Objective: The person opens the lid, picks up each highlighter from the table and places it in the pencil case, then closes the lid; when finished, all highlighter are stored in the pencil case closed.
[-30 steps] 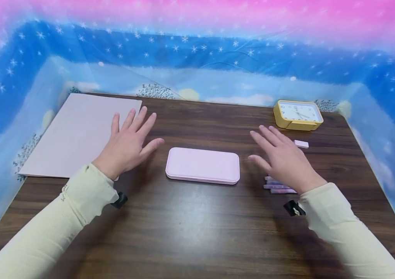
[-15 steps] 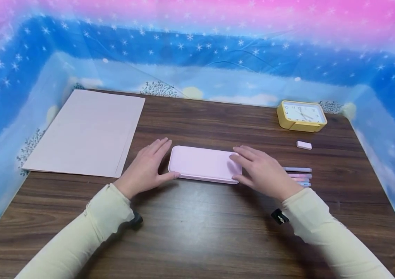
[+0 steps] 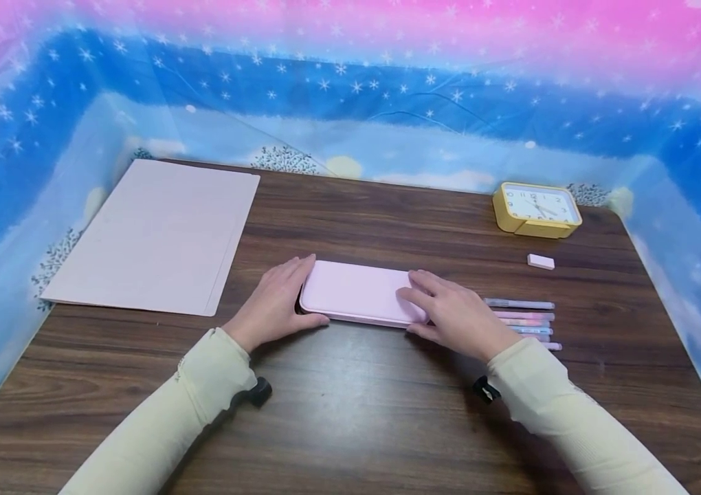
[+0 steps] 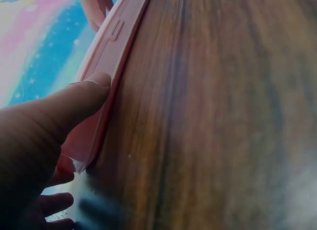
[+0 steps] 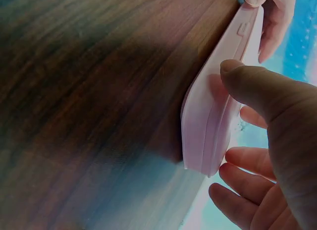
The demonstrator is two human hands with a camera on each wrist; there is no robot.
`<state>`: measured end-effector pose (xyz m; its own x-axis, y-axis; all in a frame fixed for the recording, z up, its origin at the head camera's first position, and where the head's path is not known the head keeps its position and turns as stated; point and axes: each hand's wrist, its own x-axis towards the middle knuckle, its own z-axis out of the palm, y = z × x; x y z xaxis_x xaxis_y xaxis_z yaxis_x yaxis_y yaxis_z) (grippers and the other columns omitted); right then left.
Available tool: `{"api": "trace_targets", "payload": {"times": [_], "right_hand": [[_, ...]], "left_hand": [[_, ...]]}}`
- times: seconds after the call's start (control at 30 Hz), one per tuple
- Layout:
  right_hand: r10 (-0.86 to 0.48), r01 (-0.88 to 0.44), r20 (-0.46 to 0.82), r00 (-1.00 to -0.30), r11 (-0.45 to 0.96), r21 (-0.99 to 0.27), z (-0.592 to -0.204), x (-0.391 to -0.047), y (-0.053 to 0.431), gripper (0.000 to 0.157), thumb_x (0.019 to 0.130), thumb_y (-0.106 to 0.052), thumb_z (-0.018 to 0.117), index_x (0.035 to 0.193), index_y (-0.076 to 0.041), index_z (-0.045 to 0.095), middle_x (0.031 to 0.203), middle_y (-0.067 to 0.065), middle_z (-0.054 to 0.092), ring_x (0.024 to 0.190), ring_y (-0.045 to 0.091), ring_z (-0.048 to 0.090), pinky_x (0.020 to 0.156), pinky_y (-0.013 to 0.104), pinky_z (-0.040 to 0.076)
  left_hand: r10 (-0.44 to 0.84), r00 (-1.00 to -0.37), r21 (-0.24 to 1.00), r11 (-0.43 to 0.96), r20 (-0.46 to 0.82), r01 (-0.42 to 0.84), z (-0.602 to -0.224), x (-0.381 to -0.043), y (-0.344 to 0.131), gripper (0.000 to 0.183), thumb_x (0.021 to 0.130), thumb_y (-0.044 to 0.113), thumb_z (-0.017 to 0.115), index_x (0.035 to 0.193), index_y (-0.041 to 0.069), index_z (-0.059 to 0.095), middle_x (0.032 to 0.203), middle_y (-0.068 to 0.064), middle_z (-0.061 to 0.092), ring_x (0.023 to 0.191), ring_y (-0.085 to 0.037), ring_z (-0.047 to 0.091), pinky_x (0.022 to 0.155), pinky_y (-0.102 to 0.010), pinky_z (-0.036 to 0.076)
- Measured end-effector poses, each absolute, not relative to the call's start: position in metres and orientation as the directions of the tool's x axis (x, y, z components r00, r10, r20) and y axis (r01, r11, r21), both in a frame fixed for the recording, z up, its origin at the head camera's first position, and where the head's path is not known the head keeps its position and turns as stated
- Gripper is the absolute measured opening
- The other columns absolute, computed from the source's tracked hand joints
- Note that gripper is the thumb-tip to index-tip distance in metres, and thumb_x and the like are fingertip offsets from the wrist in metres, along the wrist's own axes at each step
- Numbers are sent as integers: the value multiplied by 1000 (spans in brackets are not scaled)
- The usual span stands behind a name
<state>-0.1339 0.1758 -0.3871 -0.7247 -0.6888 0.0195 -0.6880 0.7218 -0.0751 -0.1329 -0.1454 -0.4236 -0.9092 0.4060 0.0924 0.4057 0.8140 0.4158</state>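
A flat pale pink pencil case (image 3: 359, 292) with rounded corners lies closed in the middle of the wooden table. My left hand (image 3: 276, 302) holds its left end, the thumb along the front side and the fingers at the far left corner. At the other end my right hand (image 3: 455, 309) grips the case, with its thumb on the front and fingertips over the top and back edge. A small latch (image 4: 116, 30) shows on the case's front side in the left wrist view. Several pastel pens (image 3: 526, 323) lie right of the right hand, partly hidden by it.
A large pale folder or board (image 3: 159, 234) lies at the left. A yellow alarm clock (image 3: 537, 210) stands at the back right, with a small white eraser-like block (image 3: 541, 261) in front of it. Patterned cloth (image 3: 338, 89) surrounds the table's back and sides.
Both hands have come down and inward from above the table onto the two ends of the pencil case. The case stays in about the same place.
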Motion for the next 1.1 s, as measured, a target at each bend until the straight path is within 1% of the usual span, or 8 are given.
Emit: {"api": "trace_targets", "payload": {"times": [0.13, 0.37, 0.67, 0.73, 0.8, 0.9, 0.97, 1.1], "right_hand": [[-683, -681, 17, -730, 726, -97, -388, -135, 175, 55, 89, -37, 72, 139, -19, 56, 150, 15, 46, 132, 33, 52, 100, 51, 47], [-683, -680, 20, -730, 722, -127, -389, -138, 174, 58, 88, -37, 74, 139, -21, 54, 149, 18, 46, 129, 35, 54, 99, 52, 47], [-702, -691, -27, -712, 706, -155, -382, -154, 170, 54, 83, -37, 77, 133, -22, 62, 142, 18, 53, 118, 33, 62, 98, 50, 49], [-708, -694, -41, -705, 701, -162, -380, -158, 170, 53, 82, -36, 77, 132, -22, 64, 138, 16, 55, 110, 29, 64, 96, 48, 51], [-716, -701, -49, -696, 693, -166, -379, -160, 170, 53, 81, -35, 78, 131, -22, 65, 131, 12, 57, 96, 22, 65, 90, 43, 53], [-729, -712, -52, -682, 679, -182, -378, -162, 170, 53, 79, -34, 78, 130, -21, 66, 118, 6, 56, 77, 12, 57, 78, 35, 53], [-739, -720, -52, -671, 667, -190, -378, -164, 170, 54, 78, -33, 77, 130, -20, 66, 113, 4, 55, 72, 9, 54, 74, 32, 52], [-751, -729, -67, -656, 655, -202, -375, -166, 170, 56, 77, -32, 77, 131, -20, 65, 116, 6, 55, 71, 5, 54, 77, 32, 52]], "left_hand": [[394, -916, 421, 820, 76, 387, -425, -135, -145, 106, 75, 51, 81, 151, -3, 30, 149, -23, 44, 141, -39, 38, 114, -56, 27], [394, -915, 420, 818, 90, 393, -427, -137, -146, 99, 74, 51, 82, 147, 0, 38, 144, -20, 50, 137, -37, 43, 112, -56, 30], [414, -902, 395, 814, 122, 426, -427, -141, -146, 92, 75, 49, 82, 142, 2, 41, 137, -15, 53, 130, -31, 47, 106, -50, 33], [410, -904, 390, 819, 116, 422, -427, -141, -146, 92, 75, 50, 82, 143, 2, 41, 137, -15, 53, 131, -31, 47, 105, -50, 33], [408, -907, 387, 824, 103, 414, -427, -141, -145, 93, 76, 50, 81, 143, 2, 40, 139, -16, 52, 132, -32, 46, 105, -50, 33], [400, -913, 381, 835, 76, 398, -426, -141, -144, 95, 76, 52, 80, 145, 2, 38, 141, -16, 50, 133, -32, 44, 105, -50, 32], [396, -916, 377, 840, 65, 390, -427, -141, -144, 95, 77, 53, 79, 145, 2, 37, 141, -16, 50, 134, -32, 44, 104, -50, 32], [389, -919, 376, 843, 67, 385, -427, -141, -143, 95, 76, 53, 80, 145, 3, 37, 141, -16, 50, 133, -32, 44, 104, -49, 32]]}}
